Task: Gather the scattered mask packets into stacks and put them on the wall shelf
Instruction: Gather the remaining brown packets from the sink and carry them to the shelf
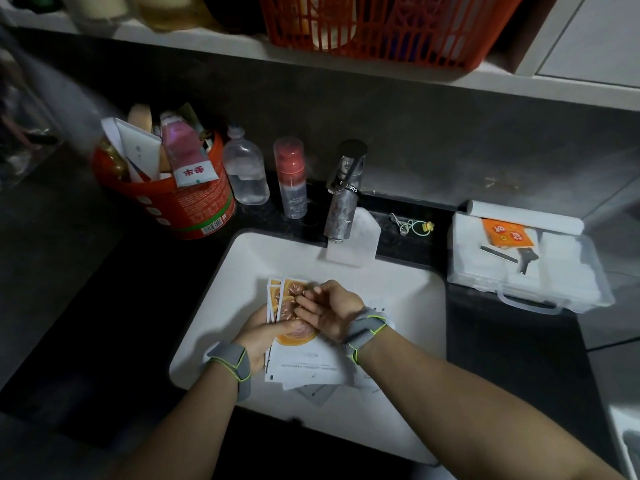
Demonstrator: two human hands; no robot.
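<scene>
Several fanned orange-and-white mask packets [288,289], left hand [259,336] clamped, right hand [334,310] atop.

- I count two hands here, one left hand [258,336] and one right hand [330,311].
- I see two grey wristbands [230,363], one per wrist.
- Of the mask packets [301,362], I make out at least three fanned edges in the held bunch and a few more beneath; I cannot get an exact total.
- One faucet [343,192], one white sink [398,289].
- Two bottles stand on the counter: one clear bottle [246,171] and one red-capped spray bottle [291,178].
- One red bucket [187,206], one clear storage box [554,282], one orange basket [381,29].
</scene>
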